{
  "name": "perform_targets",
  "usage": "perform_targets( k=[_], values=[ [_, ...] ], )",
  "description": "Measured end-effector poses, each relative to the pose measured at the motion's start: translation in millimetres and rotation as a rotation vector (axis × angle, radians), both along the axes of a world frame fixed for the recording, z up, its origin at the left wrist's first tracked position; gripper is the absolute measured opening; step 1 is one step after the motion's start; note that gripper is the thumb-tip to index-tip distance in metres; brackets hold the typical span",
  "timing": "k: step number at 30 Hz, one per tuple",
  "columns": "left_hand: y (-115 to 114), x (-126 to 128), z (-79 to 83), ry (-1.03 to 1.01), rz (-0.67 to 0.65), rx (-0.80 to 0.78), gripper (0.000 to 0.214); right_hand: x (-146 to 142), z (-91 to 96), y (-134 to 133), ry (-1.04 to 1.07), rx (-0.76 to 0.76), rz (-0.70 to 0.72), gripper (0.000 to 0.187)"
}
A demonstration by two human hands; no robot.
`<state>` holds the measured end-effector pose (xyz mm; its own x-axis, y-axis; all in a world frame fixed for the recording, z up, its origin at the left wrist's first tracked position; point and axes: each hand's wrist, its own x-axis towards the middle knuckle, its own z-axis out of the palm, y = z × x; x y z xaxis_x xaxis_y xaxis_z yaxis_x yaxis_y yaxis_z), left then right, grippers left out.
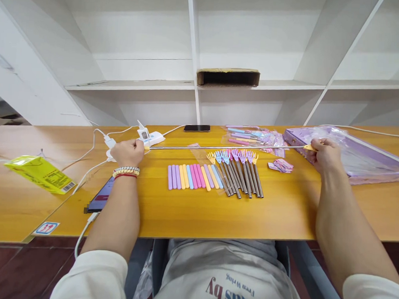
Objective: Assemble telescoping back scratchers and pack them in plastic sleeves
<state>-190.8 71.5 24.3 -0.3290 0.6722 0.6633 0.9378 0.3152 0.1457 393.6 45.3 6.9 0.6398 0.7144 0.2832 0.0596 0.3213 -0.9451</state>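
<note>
A telescopic back scratcher point(226, 147) is drawn out long and level above the table, held at both ends. My left hand point(128, 152) is closed around one end, with a bit of yellow showing by the fingers. At the other end my right hand point(326, 152) pinches a yellow piece, its shape mostly covered by the fingers. Below the rod lies a row of purple, yellow, blue and pink handles point(193, 176). Beside them, several metal rods with coloured claw heads point(248, 177) are fanned out, claws pointing away from me.
Bagged scratchers point(250, 137) and small pink cards point(281, 165) lie behind and right. A purple plastic-wrapped tray point(353, 174) is at the right. On the left are a yellow box point(39, 172), a phone point(101, 198), cables and a power strip point(154, 139). Another phone point(196, 128) lies behind.
</note>
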Motion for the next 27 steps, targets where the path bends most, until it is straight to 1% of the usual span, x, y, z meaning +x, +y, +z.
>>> perform_targets(
  k=[2, 3, 5, 6, 7, 8, 9, 10, 11, 13, 17, 20, 23, 25, 27],
  values=[
    [-1.4, 19.6, 2.8, 0.023, -0.034, -0.047, 0.045, -17.3, -0.4, 0.5, -0.005, -0.073, 0.139, 0.021],
    [-3.6, 35.8, 4.1, 0.039, -0.068, -0.070, 0.045, -33.7, -1.2, 0.7, -0.021, -0.116, 0.218, 0.019],
    [-11.8, 78.1, 5.7, 0.075, -0.197, -0.134, 0.046, -79.1, -4.5, -0.7, -0.085, -0.152, 0.330, 0.018],
    [-17.8, 101.6, 5.8, 0.080, -0.247, -0.168, 0.049, -105.0, -6.7, -2.9, -0.115, -0.143, 0.377, 0.022],
    [-24.7, 124.4, 5.5, 0.083, -0.302, -0.196, 0.051, -130.4, -8.8, -6.1, -0.185, -0.113, 0.470, 0.023],
    [-32.1, 144.9, 4.7, 0.083, -0.337, -0.209, 0.053, -153.2, -10.7, -10.2, -0.254, -0.047, 0.546, 0.025],
    [-39.4, 161.8, 3.6, 0.087, -0.375, -0.207, 0.056, -171.9, -11.9, -15.0, -0.298, 0.022, 0.588, 0.027],
    [-46.1, 174.6, 2.4, 0.084, -0.400, -0.214, 0.058, -185.4, -12.5, -19.8, -0.328, 0.057, 0.612, 0.028],
    [-51.8, 183.3, 1.0, 0.078, -0.420, -0.229, 0.061, -193.8, -12.5, -24.2, -0.340, 0.094, 0.615, 0.029],
    [-59.6, 190.7, -2.1, 0.061, -0.457, -0.261, 0.067, -197.4, -11.6, -30.0, -0.327, 0.136, 0.591, 0.028],
    [-61.6, 189.4, -8.9, 0.076, -0.543, -0.319, 0.070, -184.3, -13.7, -27.6, -0.277, 0.146, 0.546, 0.026],
    [-57.5, 186.6, -12.4, 0.122, -0.573, -0.335, 0.066, -179.6, -21.0, -20.0, -0.272, 0.077, 0.625, 0.028],
    [-52.9, 181.9, -12.4, 0.143, -0.606, -0.301, 0.059, -178.7, -27.1, -13.7, -0.251, -0.013, 0.732, 0.030],
    [-50.3, 178.0, -11.6, 0.150, -0.685, -0.252, 0.049, -177.0, -27.6, -11.0, -0.165, -0.049, 0.766, 0.033],
    [-47.9, 174.6, -11.8, 0.165, -0.812, -0.197, 0.036, -174.0, -25.3, -9.2, -0.022, -0.040, 0.773, 0.036]
  ],
)
